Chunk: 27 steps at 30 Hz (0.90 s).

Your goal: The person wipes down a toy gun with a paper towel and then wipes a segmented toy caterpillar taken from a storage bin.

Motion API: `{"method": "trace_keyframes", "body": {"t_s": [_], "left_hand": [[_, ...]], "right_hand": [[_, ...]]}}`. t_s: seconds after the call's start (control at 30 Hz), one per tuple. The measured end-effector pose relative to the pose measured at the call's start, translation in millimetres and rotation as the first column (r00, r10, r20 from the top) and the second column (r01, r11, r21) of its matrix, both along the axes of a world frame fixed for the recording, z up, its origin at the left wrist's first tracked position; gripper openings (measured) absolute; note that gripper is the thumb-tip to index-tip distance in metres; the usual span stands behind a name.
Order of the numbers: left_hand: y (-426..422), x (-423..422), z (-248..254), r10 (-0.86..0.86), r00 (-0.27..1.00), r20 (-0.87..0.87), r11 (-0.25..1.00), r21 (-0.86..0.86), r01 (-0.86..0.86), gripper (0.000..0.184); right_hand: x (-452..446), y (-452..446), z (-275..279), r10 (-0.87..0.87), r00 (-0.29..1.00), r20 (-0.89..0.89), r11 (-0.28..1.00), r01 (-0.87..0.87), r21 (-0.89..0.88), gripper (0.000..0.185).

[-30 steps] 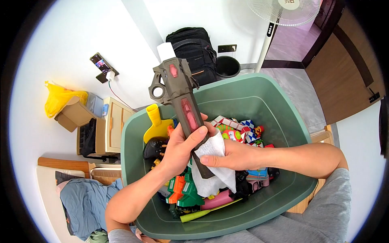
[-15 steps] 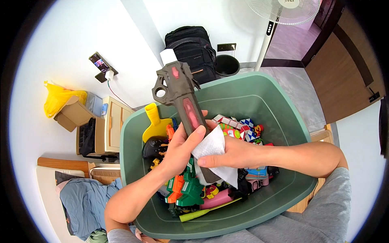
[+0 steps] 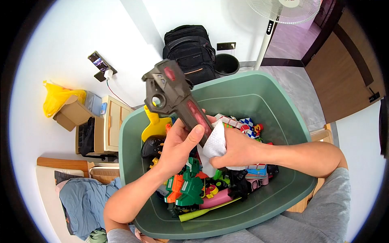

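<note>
Dark-grey plastic toy gun (image 3: 180, 103) with pink panels is tilted above the green plastic tub (image 3: 279, 117); I see the left hand (image 3: 177, 145) closed around its narrow body, the right hand (image 3: 240, 146) clamping white textured cloth (image 3: 215, 141) on its lower end. I would press evenly.

Toys (image 3: 189, 191) in a tub (image 3: 279, 107); toy gun (image 3: 172, 91) above them; backpack (image 3: 190, 54) behind (a bin (image 3: 227, 65) to its right)
</note>
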State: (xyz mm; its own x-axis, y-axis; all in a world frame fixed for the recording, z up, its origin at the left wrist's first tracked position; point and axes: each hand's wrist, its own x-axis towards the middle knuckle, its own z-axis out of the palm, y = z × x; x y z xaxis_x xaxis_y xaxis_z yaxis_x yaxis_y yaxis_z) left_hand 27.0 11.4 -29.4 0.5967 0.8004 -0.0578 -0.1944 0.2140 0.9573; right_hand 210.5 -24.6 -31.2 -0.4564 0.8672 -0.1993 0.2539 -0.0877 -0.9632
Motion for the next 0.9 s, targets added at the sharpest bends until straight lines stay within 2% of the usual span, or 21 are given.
{"method": "trace_keyframes", "body": {"t_s": [0.03,0.27,0.33,0.47,0.53,0.67,0.77,0.83,0.87,0.9], "left_hand": [[0,0,0,0.029,1.0,-0.006,1.0,0.003,-0.029,0.054],[5,-5,-2,0.028,1.0,-0.011,0.999,0.038,-0.028,0.049],[3,-5,-3,0.062,0.998,0.004,0.995,0.079,-0.062,0.037],[-1,-1,4,0.148,0.989,0.007,0.988,0.055,-0.148,0.033],[1,-3,4,0.135,0.99,0.035,0.989,-0.066,-0.132,0.034],[5,-6,9,0.149,0.988,0.041,0.984,-0.105,-0.144,0.028],[5,-8,9,0.121,0.982,0.144,0.98,-0.178,-0.095,0.024],[6,-9,6,0.098,0.944,0.314,0.97,-0.242,-0.02,0.023],[7,-9,7,0.098,0.944,0.314,0.97,-0.243,-0.02,0.023],[8,-9,7,0.054,0.924,0.378,0.971,-0.235,0.039,0.024]], "right_hand": [[0,0,-3,-0.031,0.999,0.029,0.996,0.028,0.088,0.034],[3,3,7,-0.056,0.986,0.16,0.983,0.027,0.18,0.038],[4,4,11,-0.045,0.981,0.19,0.98,0.007,0.198,0.04],[4,4,7,-0.075,0.96,0.269,0.952,-0.012,0.306,0.041],[4,4,9,-0.071,0.948,0.309,0.964,-0.014,0.265,0.04],[4,4,7,-0.061,0.947,0.316,0.97,-0.019,0.244,0.04],[3,4,9,0.014,0.973,0.23,0.988,-0.049,0.146,0.04],[4,6,10,0.171,0.983,0.069,0.984,-0.173,0.028,0.038],[6,6,12,0.202,0.977,0.068,0.979,-0.198,-0.056,0.034],[6,7,16,0.202,0.977,0.068,0.978,-0.199,-0.056,0.034]]}}
